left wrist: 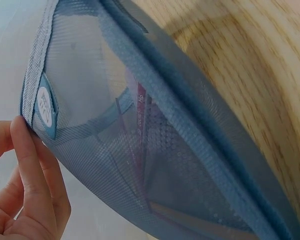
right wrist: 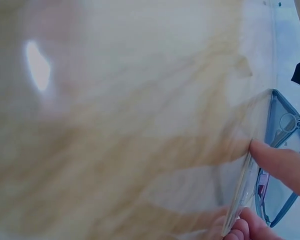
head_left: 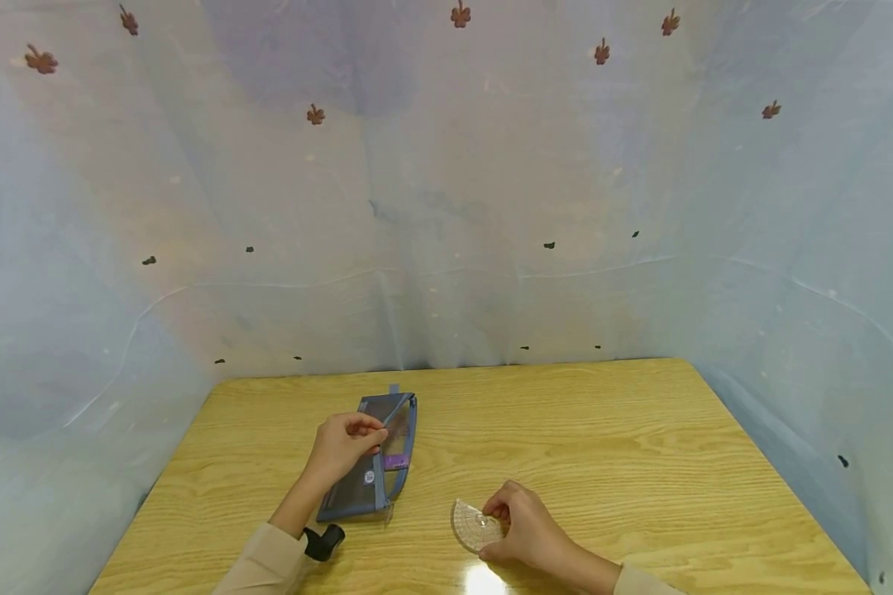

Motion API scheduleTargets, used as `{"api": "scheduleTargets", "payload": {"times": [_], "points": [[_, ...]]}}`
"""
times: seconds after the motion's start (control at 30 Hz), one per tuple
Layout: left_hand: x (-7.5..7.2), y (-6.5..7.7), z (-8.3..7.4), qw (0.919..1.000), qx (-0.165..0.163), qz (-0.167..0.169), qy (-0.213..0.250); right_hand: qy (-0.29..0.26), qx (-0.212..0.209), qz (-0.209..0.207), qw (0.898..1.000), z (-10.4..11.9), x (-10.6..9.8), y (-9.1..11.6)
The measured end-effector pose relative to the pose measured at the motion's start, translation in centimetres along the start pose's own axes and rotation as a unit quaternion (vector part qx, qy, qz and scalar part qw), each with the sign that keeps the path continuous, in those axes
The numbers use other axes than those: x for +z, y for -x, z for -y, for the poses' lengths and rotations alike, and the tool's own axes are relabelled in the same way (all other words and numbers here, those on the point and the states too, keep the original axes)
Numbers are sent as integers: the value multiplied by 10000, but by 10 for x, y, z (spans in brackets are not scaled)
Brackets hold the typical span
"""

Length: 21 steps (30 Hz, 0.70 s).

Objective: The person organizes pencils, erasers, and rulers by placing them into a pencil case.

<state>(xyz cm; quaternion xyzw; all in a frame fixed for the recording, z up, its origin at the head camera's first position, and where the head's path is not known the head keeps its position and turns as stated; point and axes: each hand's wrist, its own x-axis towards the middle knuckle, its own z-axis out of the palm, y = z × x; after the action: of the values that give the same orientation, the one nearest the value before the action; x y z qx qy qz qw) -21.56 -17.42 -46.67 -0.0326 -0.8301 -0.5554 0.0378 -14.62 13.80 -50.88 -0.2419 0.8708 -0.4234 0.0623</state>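
Observation:
A blue-grey mesh pencil case [head_left: 351, 493] lies on the left part of the table, its zipped mouth spread apart on the right side. My left hand [head_left: 340, 449] pinches the upper edge of that mouth between thumb and fingers. Through the mesh in the left wrist view, a thin purple item with lettering [left wrist: 140, 112] shows inside. To the right of the case, my right hand [head_left: 528, 529] grips a clear half-round protractor [head_left: 467, 527] by its right side, close to the tabletop. The right wrist view shows the protractor [right wrist: 238, 195] almost edge-on between thumb and fingers.
The wood-grain table [head_left: 603, 438] extends to the right and behind both hands. A pale curtain [head_left: 446, 190] with small leaf shapes hangs around its back and sides. A black wrist-worn device [head_left: 326, 543] is on the left wrist.

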Motion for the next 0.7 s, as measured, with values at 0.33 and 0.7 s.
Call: {"api": "scheduleTargets", "payload": {"times": [0.33,0.7], "points": [[2,-1,0,10000,-33,-22,6,-130,39,49,9999,2,0,-2],[2,-2,0,10000,-84,21,5,-317,96,112,9994,7,1,-2]]}}
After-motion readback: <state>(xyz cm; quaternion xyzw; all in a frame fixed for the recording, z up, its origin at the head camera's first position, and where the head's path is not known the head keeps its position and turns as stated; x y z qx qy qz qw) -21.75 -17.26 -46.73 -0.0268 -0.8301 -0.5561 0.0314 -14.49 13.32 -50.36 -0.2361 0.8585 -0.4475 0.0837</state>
